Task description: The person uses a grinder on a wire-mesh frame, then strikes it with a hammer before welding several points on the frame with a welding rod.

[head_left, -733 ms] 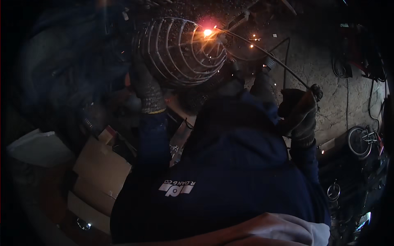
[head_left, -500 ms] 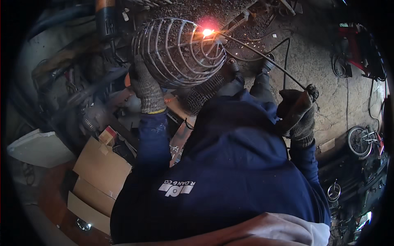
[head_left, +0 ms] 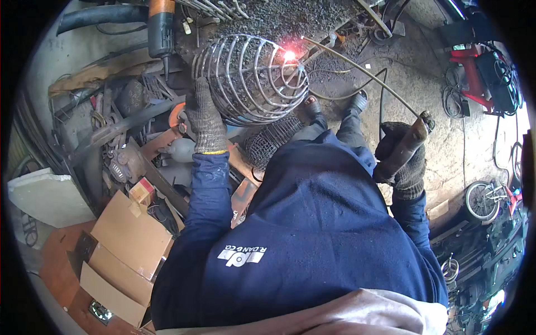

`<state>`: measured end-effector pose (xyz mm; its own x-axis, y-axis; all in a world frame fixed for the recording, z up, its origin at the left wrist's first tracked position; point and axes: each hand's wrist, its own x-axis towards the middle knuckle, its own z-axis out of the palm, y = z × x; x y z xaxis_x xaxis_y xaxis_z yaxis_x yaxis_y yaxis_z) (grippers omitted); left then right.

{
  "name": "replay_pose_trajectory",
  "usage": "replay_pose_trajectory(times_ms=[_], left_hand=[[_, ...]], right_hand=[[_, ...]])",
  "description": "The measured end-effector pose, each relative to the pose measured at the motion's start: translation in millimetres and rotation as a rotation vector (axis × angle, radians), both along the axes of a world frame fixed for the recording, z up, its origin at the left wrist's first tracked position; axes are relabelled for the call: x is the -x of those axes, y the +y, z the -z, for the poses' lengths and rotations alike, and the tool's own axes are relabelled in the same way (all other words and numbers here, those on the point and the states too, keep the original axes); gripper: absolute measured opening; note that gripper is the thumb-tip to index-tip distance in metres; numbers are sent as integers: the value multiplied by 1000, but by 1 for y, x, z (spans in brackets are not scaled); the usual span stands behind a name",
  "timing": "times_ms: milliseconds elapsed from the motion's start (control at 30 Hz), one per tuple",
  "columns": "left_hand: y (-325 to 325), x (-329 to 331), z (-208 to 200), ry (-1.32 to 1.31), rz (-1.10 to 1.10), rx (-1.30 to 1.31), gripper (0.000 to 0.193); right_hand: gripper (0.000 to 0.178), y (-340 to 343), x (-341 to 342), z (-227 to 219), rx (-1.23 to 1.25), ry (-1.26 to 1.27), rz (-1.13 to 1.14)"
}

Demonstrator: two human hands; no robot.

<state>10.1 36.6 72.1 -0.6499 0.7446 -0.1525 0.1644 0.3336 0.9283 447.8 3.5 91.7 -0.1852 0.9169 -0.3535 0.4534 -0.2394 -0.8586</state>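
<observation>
A round cage of bent metal rods (head_left: 241, 70) lies on its side ahead of me. My left hand (head_left: 207, 120), in a grey knit glove, is closed on the near left part of the cage; its fingertips are partly hidden. A small red-hot weld spot (head_left: 289, 55) glows on the rods at the cage's narrow right end. My right hand (head_left: 412, 173), also gloved, is closed around a welding electrode holder (head_left: 409, 146). From the holder a long thin welding electrode (head_left: 365, 71) reaches up and left, its tip just above and right of the glowing spot, apart from it.
An orange and black power tool (head_left: 161, 33) stands at upper left. Scrap metal (head_left: 117, 151) and an opened cardboard box (head_left: 131, 234) crowd the left. Black wire mesh (head_left: 273, 139) lies under the cage. A cable (head_left: 383, 100) crosses the floor; a small bicycle (head_left: 484, 202) is at right.
The electrode's tip has come away from the cage, up and to the right. The bright flare has shrunk to a small red glow, and the scene looks lighter. Both hands keep their grips.
</observation>
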Motion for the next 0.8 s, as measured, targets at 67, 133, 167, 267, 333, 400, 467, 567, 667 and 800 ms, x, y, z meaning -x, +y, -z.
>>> replay_pose_trajectory(times_ms=[67, 133, 167, 267, 333, 400, 467, 567, 667, 800], left_hand=[[-5, 0, -2, -66, 3, 5, 49], [-13, -3, -9, -40, -26, 51, 45], [-17, -8, -16, -58, -38, 8, 43], [-21, -16, -40, -12, -31, -60, 39], [-20, -7, -38, 491, 138, -91, 42], [-8, -9, -35, 459, 88, -134, 43], [1, -21, -55, 208, -2, -164, 43], [1, -17, -60, 238, 48, -142, 44], [7, -17, -67, 403, 136, -110, 43], [15, -27, -74, -147, -5, -173, 44]], right_hand=[[33, 1, 2, -1, 9, 133, 91], [37, 4, 2, -6, 75, 266, 184], [39, 6, 3, -11, 131, 303, 227], [47, 11, 6, -21, 64, 247, 236], [57, 23, 6, -21, -70, 130, 213], [59, 36, -9, 4, -73, 163, 189], [59, 39, -14, 10, 29, 239, 260], [53, 50, -13, -3, 127, 257, 322], [49, 52, -17, -2, 16, 193, 232], [51, 52, -20, 2, -5, 264, 263]])
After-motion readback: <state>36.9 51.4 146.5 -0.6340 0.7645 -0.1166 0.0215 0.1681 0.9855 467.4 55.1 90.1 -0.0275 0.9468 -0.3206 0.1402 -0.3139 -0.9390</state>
